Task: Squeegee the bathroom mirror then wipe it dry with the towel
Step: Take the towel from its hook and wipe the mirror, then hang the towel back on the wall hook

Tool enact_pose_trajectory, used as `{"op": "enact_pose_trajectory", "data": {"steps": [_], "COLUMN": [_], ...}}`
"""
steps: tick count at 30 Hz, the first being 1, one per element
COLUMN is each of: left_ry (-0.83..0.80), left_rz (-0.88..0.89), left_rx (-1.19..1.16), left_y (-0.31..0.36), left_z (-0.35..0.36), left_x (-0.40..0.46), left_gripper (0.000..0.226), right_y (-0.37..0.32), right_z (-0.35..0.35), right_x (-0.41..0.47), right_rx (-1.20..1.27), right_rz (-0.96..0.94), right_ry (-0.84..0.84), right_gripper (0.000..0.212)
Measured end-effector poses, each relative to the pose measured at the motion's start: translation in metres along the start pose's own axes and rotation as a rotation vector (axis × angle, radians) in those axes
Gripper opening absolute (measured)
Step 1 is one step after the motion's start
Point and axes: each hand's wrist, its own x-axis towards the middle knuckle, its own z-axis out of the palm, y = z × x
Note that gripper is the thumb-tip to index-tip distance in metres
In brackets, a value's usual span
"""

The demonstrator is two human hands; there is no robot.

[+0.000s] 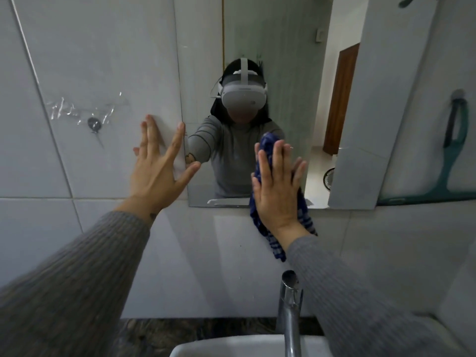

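Towel handling: the towel [268, 150] looks soft, light and limp; it bunches under the palm and its loose end hangs below the mirror's lower edge. My judgement is that it needs flat, spread pressure rather than a pinch, so it does not slide off the glass.
Towel look: dark blue with pale stripes or checks, crumpled, partly hidden behind the hand.
Towel place: pressed against the lower part of the mirror [257, 47], over its bottom edge and onto the tile below.
Right grip: the right hand [277, 191] lies flat with fingers spread, pinning the towel to the glass by palm pressure, not closed around it.
Left grip: the left hand [157, 166] is splayed and empty, braced on the wall tile [90, 60] just beside the mirror's left edge, thumb reaching the glass.
Mirror handling: hard, smooth, likely slippery if damp, and fragile; steady, even pressure seems wise.
Squeegee: a teal squeegee [456, 153] hangs on the wall to the right, well apart from both hands.
Stage: judged to be the drying wipe.
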Motion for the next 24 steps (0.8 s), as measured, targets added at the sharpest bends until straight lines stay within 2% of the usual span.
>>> {"op": "enact_pose_trajectory", "data": {"steps": [9, 12, 14, 17, 21, 24], "left_ry": [-0.004, 0.059, 0.125, 0.192, 0.225, 0.253], "left_rz": [0.049, -0.002, -0.027, -0.131, -0.348, -0.43], "left_rx": [-0.095, -0.164, -0.204, -0.463, -0.926, -1.155], "left_y": [-0.017, -0.023, -0.025, -0.028, -0.031, -0.036], "left_z": [-0.001, 0.008, 0.011, 0.007, -0.022, -0.055], "left_x": [-0.015, -0.034, -0.046, -0.053, -0.042, -0.027], "left_gripper": [0.061, 0.056, 0.05, 0.04, 0.016, 0.004], "right_y": [-0.07, -0.092, -0.105, -0.122, -0.153, -0.173], "right_z": [0.016, 0.021, 0.024, 0.021, 0.002, -0.018], "right_x": [0.011, 0.012, 0.012, 0.013, 0.03, 0.052], "right_rx": [0.038, 0.055, 0.163, 0.444, 0.752, 0.95], "right_rz": [-0.241, -0.348, -0.416, -0.404, -0.358, -0.216], "right_ry": [-0.084, -0.074, -0.058, -0.056, -0.105, -0.212], "right_gripper": [0.071, 0.064, 0.056, 0.054, 0.068, 0.075]}}
